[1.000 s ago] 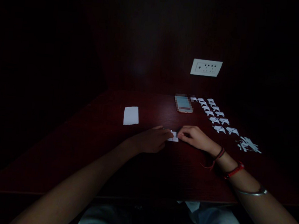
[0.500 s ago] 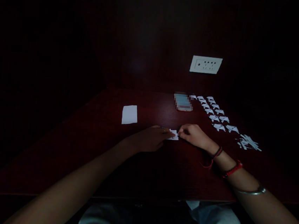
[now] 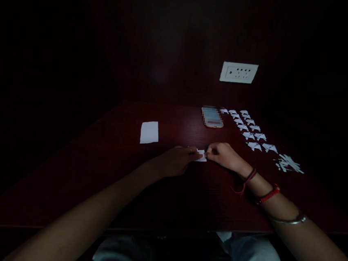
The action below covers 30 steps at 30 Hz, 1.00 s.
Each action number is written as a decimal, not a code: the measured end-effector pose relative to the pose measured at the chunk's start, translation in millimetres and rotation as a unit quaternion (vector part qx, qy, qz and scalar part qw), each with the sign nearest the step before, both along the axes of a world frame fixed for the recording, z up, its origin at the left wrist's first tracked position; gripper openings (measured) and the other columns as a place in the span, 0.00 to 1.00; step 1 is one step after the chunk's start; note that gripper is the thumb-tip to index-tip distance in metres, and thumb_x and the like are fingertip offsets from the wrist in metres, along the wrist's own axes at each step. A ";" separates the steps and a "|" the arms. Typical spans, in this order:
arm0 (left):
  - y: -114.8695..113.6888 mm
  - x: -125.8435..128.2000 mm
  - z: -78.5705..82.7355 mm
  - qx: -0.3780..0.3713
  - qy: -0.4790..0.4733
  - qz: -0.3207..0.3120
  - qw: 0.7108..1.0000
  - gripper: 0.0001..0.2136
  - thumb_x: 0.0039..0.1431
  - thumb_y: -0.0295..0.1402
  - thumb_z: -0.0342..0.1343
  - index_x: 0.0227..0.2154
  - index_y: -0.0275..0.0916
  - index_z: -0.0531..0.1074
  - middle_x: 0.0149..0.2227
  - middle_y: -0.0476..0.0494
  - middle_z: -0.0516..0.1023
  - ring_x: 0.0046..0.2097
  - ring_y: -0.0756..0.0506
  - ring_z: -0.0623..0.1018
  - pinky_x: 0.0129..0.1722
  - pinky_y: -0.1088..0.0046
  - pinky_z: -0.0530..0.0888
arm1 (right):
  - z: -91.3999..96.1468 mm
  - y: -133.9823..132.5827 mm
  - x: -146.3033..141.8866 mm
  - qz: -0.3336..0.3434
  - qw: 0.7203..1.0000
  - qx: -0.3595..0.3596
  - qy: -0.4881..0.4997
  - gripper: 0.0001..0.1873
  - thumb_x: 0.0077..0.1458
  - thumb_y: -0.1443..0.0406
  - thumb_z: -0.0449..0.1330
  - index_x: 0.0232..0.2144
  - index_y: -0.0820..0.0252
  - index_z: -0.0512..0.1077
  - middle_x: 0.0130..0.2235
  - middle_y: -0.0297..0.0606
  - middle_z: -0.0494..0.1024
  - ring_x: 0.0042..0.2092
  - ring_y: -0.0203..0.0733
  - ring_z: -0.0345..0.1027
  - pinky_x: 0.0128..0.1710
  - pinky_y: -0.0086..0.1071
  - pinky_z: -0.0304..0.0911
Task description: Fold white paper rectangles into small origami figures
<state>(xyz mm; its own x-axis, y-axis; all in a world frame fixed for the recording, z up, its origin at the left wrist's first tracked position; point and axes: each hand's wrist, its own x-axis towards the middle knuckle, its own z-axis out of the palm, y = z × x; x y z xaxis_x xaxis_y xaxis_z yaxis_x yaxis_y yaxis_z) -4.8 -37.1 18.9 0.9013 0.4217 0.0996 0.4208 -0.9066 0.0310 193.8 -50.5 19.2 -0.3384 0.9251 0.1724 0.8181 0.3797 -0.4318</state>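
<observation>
A small folded white paper (image 3: pixel 201 158) lies on the dark red table between my two hands. My left hand (image 3: pixel 177 160) holds it from the left, fingers pressed together on its edge. At the paper's right side, my right hand (image 3: pixel 224 155) pinches its edge with thumb and forefinger. Part of the paper is hidden under the left fingers. To the left of my left hand lies a flat, roughly square sheet of white paper (image 3: pixel 149 132).
Several folded paper figures (image 3: pixel 254 146) stand in two rows at the right. Nearer, a heap of thin paper strips (image 3: pixel 290 163) lies beside them. A phone (image 3: pixel 212 118) with a blurred screen rests toward the back. A white socket plate (image 3: pixel 239 72) is on the wall.
The whole view has shifted slightly. Both hands stay on the folded paper, with the right fingertips pinching close to its right edge.
</observation>
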 end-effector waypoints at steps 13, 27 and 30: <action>3.8 1.0 -4.5 -0.085 -0.044 0.012 0.995 0.26 0.45 0.18 0.39 0.50 0.43 0.55 0.47 0.47 0.60 0.47 0.49 0.62 0.46 0.70 0.58 | -0.8 -9.4 3.3 0.048 0.992 0.108 -0.036 0.08 0.45 0.70 0.53 0.29 0.61 0.70 0.29 0.36 0.68 0.31 0.33 0.61 0.31 0.25 0.55; 0.5 0.5 -2.3 -0.078 -0.044 0.012 0.996 0.25 0.46 0.19 0.39 0.49 0.41 0.56 0.47 0.46 0.60 0.48 0.49 0.61 0.46 0.70 0.58 | 12.0 -20.9 7.6 0.132 0.969 0.119 -0.171 0.14 0.46 0.71 0.51 0.35 0.54 0.71 0.33 0.34 0.71 0.33 0.34 0.63 0.29 0.26 0.54; -2.7 -0.1 -0.3 -0.053 -0.031 0.020 0.998 0.25 0.48 0.19 0.39 0.50 0.42 0.55 0.48 0.46 0.59 0.48 0.48 0.61 0.44 0.70 0.59 | 14.0 -20.7 12.3 0.125 0.974 0.107 -0.154 0.14 0.46 0.71 0.51 0.33 0.55 0.72 0.33 0.34 0.71 0.34 0.35 0.64 0.31 0.27 0.55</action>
